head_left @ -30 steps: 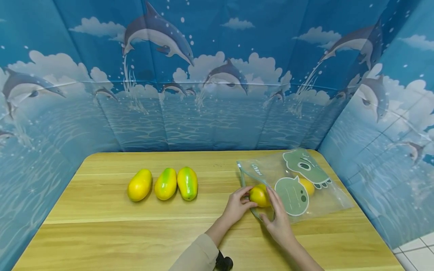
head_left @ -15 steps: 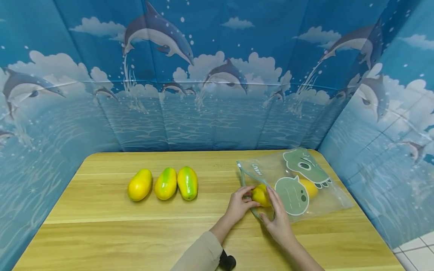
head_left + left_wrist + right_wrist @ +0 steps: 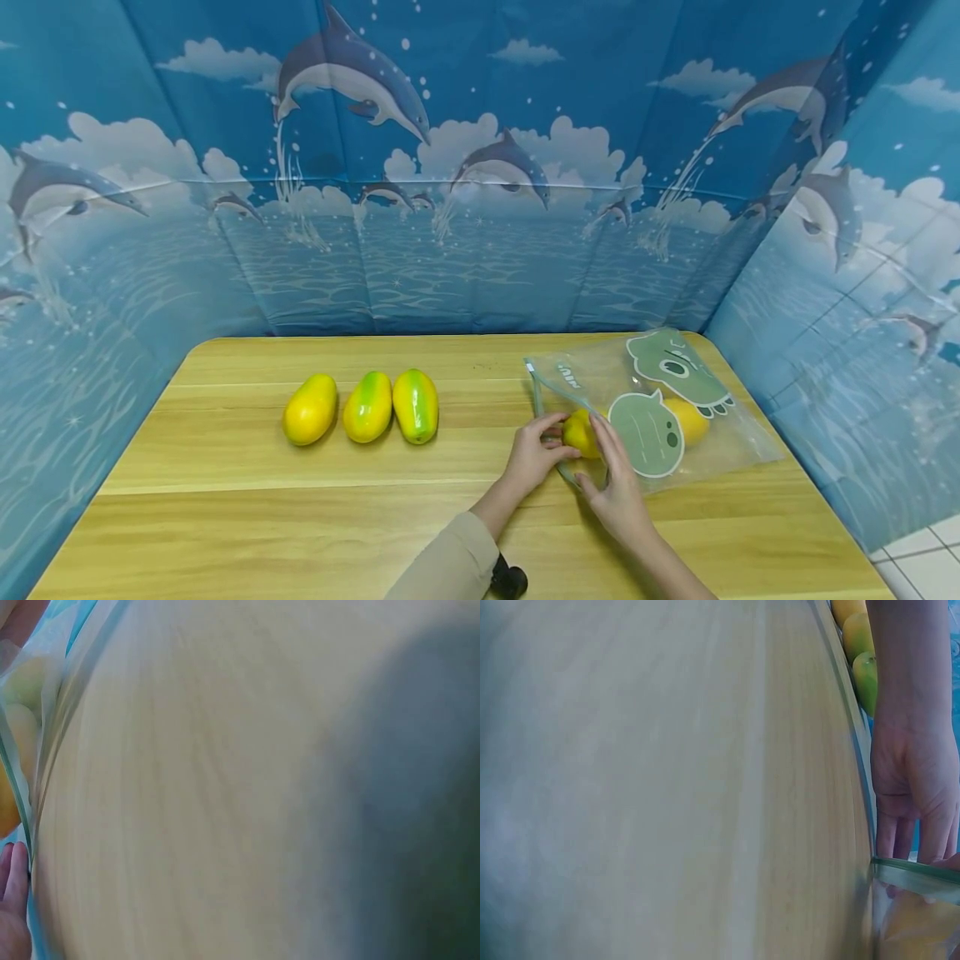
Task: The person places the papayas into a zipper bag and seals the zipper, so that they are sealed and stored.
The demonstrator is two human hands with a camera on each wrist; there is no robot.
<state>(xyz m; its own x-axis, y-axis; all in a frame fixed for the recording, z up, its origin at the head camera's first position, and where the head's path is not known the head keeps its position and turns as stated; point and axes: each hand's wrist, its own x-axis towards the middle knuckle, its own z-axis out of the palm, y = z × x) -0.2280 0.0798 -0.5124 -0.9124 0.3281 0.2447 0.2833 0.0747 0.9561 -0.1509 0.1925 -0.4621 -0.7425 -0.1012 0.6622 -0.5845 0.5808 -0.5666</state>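
A wooden table (image 3: 225, 517) stands inside a blue backdrop (image 3: 480, 208) printed with dolphins, clouds and sea.

On the left half of the table, three mangoes lie in a row, close together: a yellow mango (image 3: 309, 409), a yellow-green mango (image 3: 367, 407), and a green-striped mango (image 3: 416, 406).

Right of centre, the left hand (image 3: 534, 456), which emerges from a beige sleeve (image 3: 450, 567), curls its fingers and thumb around a yellow mango at the bag mouth (image 3: 579, 432). This fruit sits halfway into the opening of a clear zip bag (image 3: 720, 433).

The right hand (image 3: 617, 487) is just right of it. Its fingers lie straight and close together along the upper layer of the bag at the mouth, beside the fruit. Whether the thumb pinches the film cannot be told.

The bag lies flat on the right side of the table. It carries two green cartoon figures and a small white printed word near the zip, too small to read. A second yellow mango inside the bag (image 3: 688, 419) lies further in, partly covered by the lower green figure (image 3: 649, 433).

The wrist views are blurred; they show table surface, the bag edge and fingertips only.
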